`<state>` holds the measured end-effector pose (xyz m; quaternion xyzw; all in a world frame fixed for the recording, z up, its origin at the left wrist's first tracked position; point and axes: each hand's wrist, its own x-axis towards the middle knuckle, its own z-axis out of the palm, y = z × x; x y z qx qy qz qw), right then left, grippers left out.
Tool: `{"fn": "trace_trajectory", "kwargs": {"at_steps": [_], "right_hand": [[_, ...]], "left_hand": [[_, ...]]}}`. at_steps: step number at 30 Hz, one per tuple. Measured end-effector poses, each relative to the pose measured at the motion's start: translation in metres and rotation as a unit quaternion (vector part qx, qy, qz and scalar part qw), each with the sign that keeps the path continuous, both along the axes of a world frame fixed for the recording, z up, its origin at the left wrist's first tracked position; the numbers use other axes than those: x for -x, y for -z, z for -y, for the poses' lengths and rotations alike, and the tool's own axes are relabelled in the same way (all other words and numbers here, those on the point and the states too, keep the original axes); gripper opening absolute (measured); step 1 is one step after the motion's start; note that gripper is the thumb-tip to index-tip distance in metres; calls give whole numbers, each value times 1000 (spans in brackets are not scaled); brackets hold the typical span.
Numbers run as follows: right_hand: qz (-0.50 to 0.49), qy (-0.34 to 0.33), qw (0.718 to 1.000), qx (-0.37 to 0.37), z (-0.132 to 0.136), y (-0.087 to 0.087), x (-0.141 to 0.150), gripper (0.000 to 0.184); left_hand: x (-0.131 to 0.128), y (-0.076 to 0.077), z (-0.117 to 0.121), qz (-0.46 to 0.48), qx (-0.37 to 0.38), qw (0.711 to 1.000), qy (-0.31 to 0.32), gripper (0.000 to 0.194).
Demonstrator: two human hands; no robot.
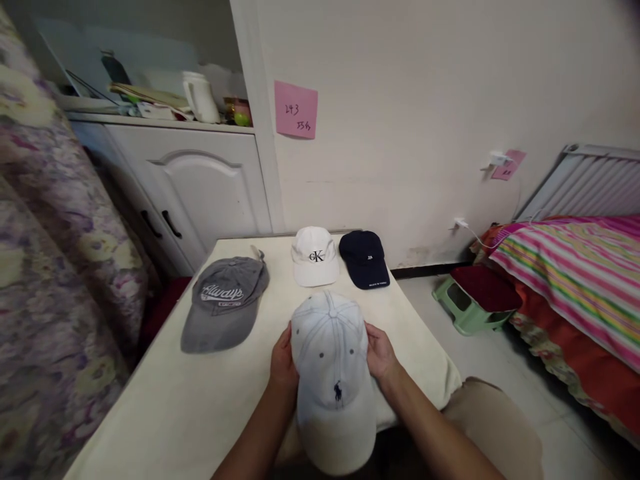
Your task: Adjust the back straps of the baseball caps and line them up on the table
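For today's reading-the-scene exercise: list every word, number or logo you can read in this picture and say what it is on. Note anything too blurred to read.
"Always" on the grey cap; the smaller line under it is too blurred.
"CK" on the white cap at the back.
"243" on the pink note on the wall; the marks below are unreadable.
Navy cap: small white print, unreadable.
White cap, held between left hand and right hand: a horse-and-rider logo, no words.

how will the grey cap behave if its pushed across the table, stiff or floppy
The grey cap lies flattened, its crown collapsed, so it is probably soft and floppy. Only its brim looks stiff. It is likely light and should slide on the table rather than roll.
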<state>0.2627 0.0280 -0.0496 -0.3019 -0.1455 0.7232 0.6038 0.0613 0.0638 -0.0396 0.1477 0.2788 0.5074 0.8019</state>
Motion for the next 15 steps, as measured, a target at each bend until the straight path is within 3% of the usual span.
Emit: {"fn": "trace_trajectory", "kwargs": {"at_steps": [9, 15], "right_hand": [[68, 16, 997, -15, 5, -4, 6, 42], [66, 14, 998, -20, 2, -3, -3, 38]], "left_hand": [[-1, 3, 0, 12, 18, 999, -43, 21], [0, 2, 6, 2, 29, 1000, 3, 20]]}}
